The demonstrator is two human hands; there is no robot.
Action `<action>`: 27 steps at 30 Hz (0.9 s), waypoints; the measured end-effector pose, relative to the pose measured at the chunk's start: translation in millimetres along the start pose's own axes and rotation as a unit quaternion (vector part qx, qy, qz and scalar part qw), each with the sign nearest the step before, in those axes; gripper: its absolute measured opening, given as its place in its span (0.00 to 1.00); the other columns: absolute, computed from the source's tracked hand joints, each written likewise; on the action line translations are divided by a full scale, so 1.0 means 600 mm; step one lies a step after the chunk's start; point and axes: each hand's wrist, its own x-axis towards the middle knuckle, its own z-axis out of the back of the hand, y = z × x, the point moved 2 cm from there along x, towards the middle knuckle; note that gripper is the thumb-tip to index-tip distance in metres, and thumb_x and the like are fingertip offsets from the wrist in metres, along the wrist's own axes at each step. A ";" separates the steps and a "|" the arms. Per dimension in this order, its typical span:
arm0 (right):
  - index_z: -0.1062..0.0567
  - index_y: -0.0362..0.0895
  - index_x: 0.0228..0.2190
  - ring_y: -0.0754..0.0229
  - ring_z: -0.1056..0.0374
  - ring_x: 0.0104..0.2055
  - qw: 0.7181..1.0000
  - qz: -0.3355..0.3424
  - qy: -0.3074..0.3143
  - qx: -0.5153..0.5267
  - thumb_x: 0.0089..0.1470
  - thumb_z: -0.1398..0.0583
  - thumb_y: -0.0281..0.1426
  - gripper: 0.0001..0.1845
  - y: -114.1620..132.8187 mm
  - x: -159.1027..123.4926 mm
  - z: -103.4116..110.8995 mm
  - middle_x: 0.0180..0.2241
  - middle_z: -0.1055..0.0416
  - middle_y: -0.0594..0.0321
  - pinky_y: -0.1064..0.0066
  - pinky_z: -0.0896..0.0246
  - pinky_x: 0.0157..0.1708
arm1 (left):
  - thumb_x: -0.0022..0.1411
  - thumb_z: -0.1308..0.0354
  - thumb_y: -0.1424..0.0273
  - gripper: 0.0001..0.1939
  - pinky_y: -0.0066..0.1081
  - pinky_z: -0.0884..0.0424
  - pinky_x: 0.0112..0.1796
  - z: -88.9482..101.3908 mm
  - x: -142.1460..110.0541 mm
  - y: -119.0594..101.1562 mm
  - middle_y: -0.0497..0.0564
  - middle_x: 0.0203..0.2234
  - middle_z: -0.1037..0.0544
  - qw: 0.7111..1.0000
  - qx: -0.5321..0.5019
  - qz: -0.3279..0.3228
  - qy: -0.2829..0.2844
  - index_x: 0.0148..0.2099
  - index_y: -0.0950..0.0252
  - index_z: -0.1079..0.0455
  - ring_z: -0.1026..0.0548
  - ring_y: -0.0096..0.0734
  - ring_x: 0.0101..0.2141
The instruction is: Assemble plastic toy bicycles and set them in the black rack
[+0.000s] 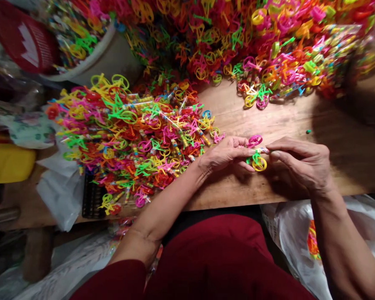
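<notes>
Over the front of the wooden table, my left hand (pixel 234 153) is closed on a small plastic toy bicycle (pixel 258 161) with a green frame, a yellow wheel and a pink wheel. A short candy-filled tube (pixel 261 150) lies against the toy. My right hand (pixel 306 160) pinches the tube's right end between thumb and forefinger. Part of the toy is hidden behind the left fingers. Just left of my left hand spreads a heap of bright toy bicycles with candy tubes (pixel 137 133).
A large pile of toy bicycles (pixel 206 37) covers the back of the wooden table (pixel 225 112). At upper left stands a white bucket (pixel 112 54) of filled tubes, beside a red lid (pixel 21 37). A plastic bag (pixel 287 225) hangs below the front edge at right.
</notes>
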 end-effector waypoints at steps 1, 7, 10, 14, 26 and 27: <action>0.15 0.52 0.41 0.59 0.22 0.36 0.999 0.026 0.018 -0.015 0.60 0.34 0.31 0.08 0.005 0.003 0.003 0.37 0.17 0.63 0.70 0.28 0.36 | 0.52 0.24 0.68 0.18 0.31 0.18 0.34 0.001 -0.001 0.001 0.56 0.33 0.18 1.000 0.011 -0.004 -0.008 0.38 0.72 0.26 0.18 0.32 0.33; 0.16 0.53 0.45 0.61 0.21 0.35 0.983 0.125 0.073 -0.111 0.60 0.35 0.25 0.14 0.027 0.010 0.012 0.37 0.17 0.64 0.72 0.29 0.34 | 0.49 0.22 0.67 0.19 0.30 0.19 0.32 -0.005 -0.001 0.002 0.54 0.29 0.19 0.999 0.041 0.023 -0.019 0.35 0.73 0.27 0.19 0.30 0.30; 0.17 0.53 0.46 0.61 0.22 0.36 0.985 0.127 0.046 -0.104 0.60 0.35 0.24 0.16 0.028 0.002 0.005 0.38 0.17 0.64 0.72 0.28 0.37 | 0.50 0.23 0.69 0.18 0.31 0.18 0.34 -0.009 0.003 0.000 0.54 0.31 0.19 0.998 0.036 0.042 -0.014 0.37 0.72 0.27 0.19 0.31 0.32; 0.20 0.52 0.52 0.61 0.21 0.37 0.997 0.046 -0.008 -0.059 0.59 0.34 0.28 0.19 0.018 -0.012 -0.013 0.41 0.18 0.61 0.71 0.26 0.36 | 0.56 0.28 0.65 0.15 0.30 0.21 0.31 -0.002 -0.020 -0.040 0.51 0.28 0.20 0.991 0.120 0.022 -0.056 0.35 0.69 0.30 0.20 0.29 0.28; 0.17 0.47 0.43 0.52 0.20 0.46 0.990 -0.078 -0.046 -0.112 0.62 0.40 0.38 0.14 -0.048 -0.005 -0.030 0.44 0.17 0.55 0.58 0.26 0.52 | 0.59 0.35 0.55 0.17 0.45 0.31 0.44 0.143 -0.334 -0.275 0.48 0.21 0.33 0.418 0.608 -0.113 -0.666 0.26 0.57 0.35 0.23 0.49 0.41; 0.17 0.47 0.43 0.51 0.20 0.47 0.989 -0.075 -0.043 -0.117 0.62 0.40 0.38 0.14 -0.047 -0.006 -0.031 0.44 0.17 0.56 0.58 0.26 0.52 | 0.58 0.34 0.56 0.17 0.51 0.33 0.49 0.152 -0.336 -0.276 0.50 0.24 0.29 0.407 0.605 -0.118 -0.674 0.26 0.57 0.36 0.24 0.54 0.48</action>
